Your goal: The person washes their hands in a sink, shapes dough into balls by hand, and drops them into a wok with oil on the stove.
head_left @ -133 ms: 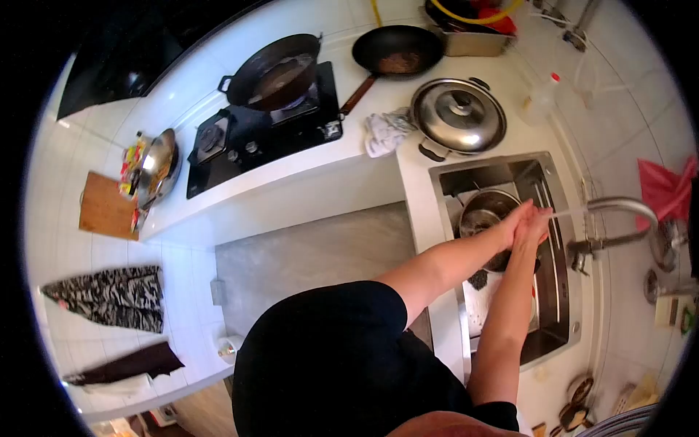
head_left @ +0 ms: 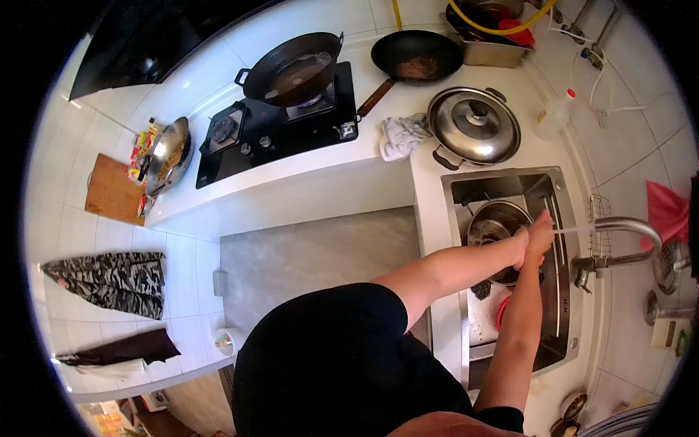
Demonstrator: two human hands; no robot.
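Water from the curved faucet (head_left: pixel 630 226) runs onto my right hand (head_left: pixel 540 231), whose fingers stretch out past the far side of the pot. My left hand (head_left: pixel 520 247) is wrapped round the right one near the wrist. Both are over the sink (head_left: pixel 555 291), at the right edge of a metal pot (head_left: pixel 497 213). A dark scrubber (head_left: pixel 480 290) and a red item (head_left: pixel 502 312), partly behind my right forearm, lie below the pot. No object shows in either hand.
A lidded steel pan (head_left: pixel 475 125) and a crumpled cloth (head_left: pixel 399 138) sit behind the sink. Farther back are a black frying pan (head_left: pixel 429 52) and a wok (head_left: pixel 291 73) on the stove (head_left: pixel 277 131). A bottle (head_left: pixel 555 115) stands by the wall.
The camera view has shifted, so the room appears slightly displaced. My left hand has slid from the right palm toward the wrist, and the right fingers now show more. More of the red item shows.
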